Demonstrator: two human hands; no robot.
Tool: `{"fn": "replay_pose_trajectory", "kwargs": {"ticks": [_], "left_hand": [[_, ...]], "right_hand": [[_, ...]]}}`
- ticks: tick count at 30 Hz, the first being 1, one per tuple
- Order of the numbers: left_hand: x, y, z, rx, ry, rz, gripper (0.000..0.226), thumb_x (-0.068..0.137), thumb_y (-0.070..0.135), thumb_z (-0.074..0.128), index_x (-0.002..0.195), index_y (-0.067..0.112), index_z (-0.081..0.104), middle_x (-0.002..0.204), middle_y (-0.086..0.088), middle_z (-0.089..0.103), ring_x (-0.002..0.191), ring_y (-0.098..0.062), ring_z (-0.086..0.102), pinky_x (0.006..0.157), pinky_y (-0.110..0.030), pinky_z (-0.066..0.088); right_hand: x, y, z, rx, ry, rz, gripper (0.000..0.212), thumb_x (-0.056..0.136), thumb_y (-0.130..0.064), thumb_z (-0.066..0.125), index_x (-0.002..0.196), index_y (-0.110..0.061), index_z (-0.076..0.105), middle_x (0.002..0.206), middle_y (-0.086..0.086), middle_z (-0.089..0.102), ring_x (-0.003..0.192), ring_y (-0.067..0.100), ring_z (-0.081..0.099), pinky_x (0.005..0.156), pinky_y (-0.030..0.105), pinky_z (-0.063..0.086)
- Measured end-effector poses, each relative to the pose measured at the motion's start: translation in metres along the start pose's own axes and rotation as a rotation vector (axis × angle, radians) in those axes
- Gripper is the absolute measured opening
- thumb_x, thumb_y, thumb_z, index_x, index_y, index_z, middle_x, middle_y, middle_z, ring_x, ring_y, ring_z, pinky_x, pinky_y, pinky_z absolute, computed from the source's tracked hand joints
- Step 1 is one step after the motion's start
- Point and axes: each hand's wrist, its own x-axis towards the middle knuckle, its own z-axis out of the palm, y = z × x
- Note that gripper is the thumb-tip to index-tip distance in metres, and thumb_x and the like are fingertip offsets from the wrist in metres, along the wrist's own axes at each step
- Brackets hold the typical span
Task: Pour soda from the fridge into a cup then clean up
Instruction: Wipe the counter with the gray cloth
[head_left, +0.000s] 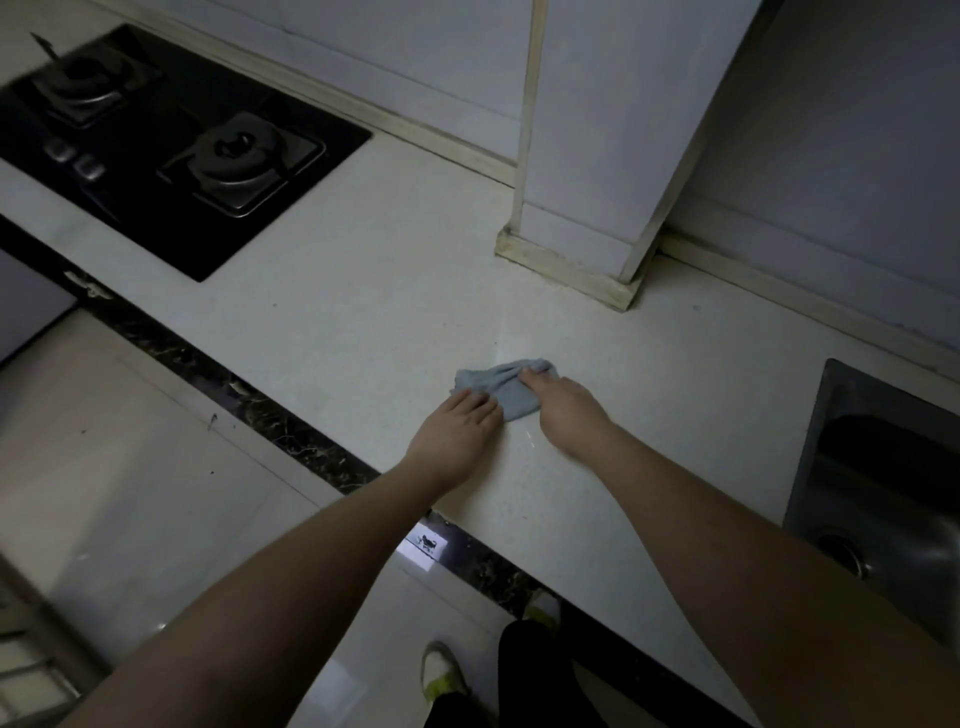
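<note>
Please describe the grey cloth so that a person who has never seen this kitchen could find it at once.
Start at the pale countertop between the black gas hob and the steel sink. In front of the white wall column, both hands meet: left hand, right hand. The small crumpled grey cloth lies under their fingers, the only soft thing there.

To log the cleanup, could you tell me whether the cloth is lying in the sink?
No, the cloth lies on the counter, left of the sink.

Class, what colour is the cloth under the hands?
Grey-blue cloth, seen in the head view.
</note>
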Motion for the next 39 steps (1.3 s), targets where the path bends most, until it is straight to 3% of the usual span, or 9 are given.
{"fn": "replay_pose_trajectory", "kwargs": {"ticks": [2, 4, 12, 15, 20, 27, 33, 37, 39], "left_hand": [[0.0, 0.007, 0.0, -0.034, -0.056, -0.014, 0.049, 0.097, 0.011, 0.038, 0.146, 0.007, 0.04, 0.151, -0.011, 0.041, 0.142, -0.026, 0.033, 0.118, -0.032, 0.001], [-0.002, 0.013, -0.001, -0.026, -0.115, -0.055, 0.055, 0.097, 0.014, 0.039, 0.151, 0.01, 0.028, 0.157, -0.009, 0.029, 0.146, -0.023, 0.023, 0.119, -0.035, -0.004], [-0.01, 0.041, -0.005, -0.035, -0.201, -0.051, 0.061, 0.095, 0.016, 0.038, 0.152, 0.005, 0.02, 0.158, -0.013, 0.026, 0.141, -0.027, 0.028, 0.118, -0.036, 0.011], [-0.011, 0.045, -0.005, -0.044, -0.149, 0.002, 0.06, 0.093, 0.015, 0.04, 0.149, 0.0, 0.027, 0.152, -0.017, 0.036, 0.135, -0.031, 0.037, 0.119, -0.038, 0.009], [-0.006, 0.055, -0.002, -0.152, -0.131, 0.032, 0.059, 0.091, 0.014, 0.03, 0.147, -0.002, 0.032, 0.144, -0.018, 0.047, 0.122, -0.032, 0.044, 0.106, -0.037, 0.032], [-0.001, 0.065, -0.002, -0.2, -0.207, 0.0, 0.061, 0.097, 0.012, 0.035, 0.154, 0.009, 0.014, 0.16, -0.008, 0.023, 0.148, -0.021, 0.012, 0.113, -0.033, 0.027], [0.014, 0.085, 0.001, -0.215, -0.261, -0.013, 0.062, 0.097, 0.013, 0.035, 0.154, 0.01, 0.014, 0.16, -0.007, 0.02, 0.149, -0.021, 0.014, 0.108, -0.038, 0.039], [0.031, 0.104, 0.002, -0.244, -0.276, -0.016, 0.061, 0.097, 0.015, 0.037, 0.154, 0.01, 0.015, 0.16, -0.007, 0.021, 0.148, -0.022, 0.015, 0.11, -0.039, 0.037], [0.039, 0.114, 0.003, -0.262, -0.274, -0.011, 0.062, 0.097, 0.015, 0.038, 0.154, 0.01, 0.015, 0.16, -0.007, 0.021, 0.148, -0.022, 0.015, 0.112, -0.038, 0.034]], "right_hand": [[-0.01, 0.003, 0.005, 0.163, 0.058, -0.099, 0.052, 0.095, -0.011, 0.043, 0.146, -0.015, 0.036, 0.152, 0.009, 0.035, 0.139, 0.027, 0.031, 0.113, 0.037, 0.024], [-0.012, 0.002, 0.008, 0.155, 0.083, -0.105, 0.058, 0.094, -0.007, 0.043, 0.149, -0.014, 0.027, 0.157, 0.006, 0.026, 0.144, 0.024, 0.022, 0.116, 0.035, 0.015], [-0.025, -0.023, 0.018, -0.057, 0.042, 0.042, 0.065, 0.098, -0.038, 0.044, 0.153, -0.022, 0.013, 0.161, 0.009, 0.008, 0.147, 0.025, 0.008, 0.121, 0.037, 0.005], [-0.03, -0.013, 0.016, 0.075, 0.016, -0.014, 0.065, 0.097, -0.029, 0.051, 0.153, -0.024, 0.017, 0.161, 0.004, 0.008, 0.148, 0.026, 0.006, 0.12, 0.038, 0.009], [-0.019, 0.015, 0.013, 0.14, -0.092, -0.127, 0.066, 0.096, -0.016, 0.053, 0.151, -0.03, 0.021, 0.161, -0.005, 0.006, 0.146, 0.026, 0.015, 0.118, 0.042, 0.018], [-0.016, 0.044, 0.02, 0.261, -0.07, -0.285, 0.054, 0.099, -0.017, 0.046, 0.15, -0.026, 0.03, 0.161, -0.004, 0.01, 0.146, 0.02, 0.017, 0.118, 0.037, 0.017], [-0.001, 0.06, 0.014, 0.312, -0.182, -0.26, 0.047, 0.101, -0.04, 0.036, 0.146, -0.028, 0.037, 0.159, -0.001, 0.021, 0.144, 0.025, 0.022, 0.118, 0.042, 0.019], [-0.007, 0.089, 0.022, 0.414, -0.12, -0.31, 0.04, 0.102, -0.031, 0.039, 0.142, -0.028, 0.046, 0.158, -0.006, 0.024, 0.144, 0.016, 0.021, 0.112, 0.018, 0.009], [-0.011, 0.105, 0.025, 0.478, -0.092, -0.322, 0.038, 0.102, -0.027, 0.04, 0.138, -0.027, 0.051, 0.156, -0.006, 0.028, 0.143, 0.015, 0.025, 0.111, 0.017, 0.012]]}}
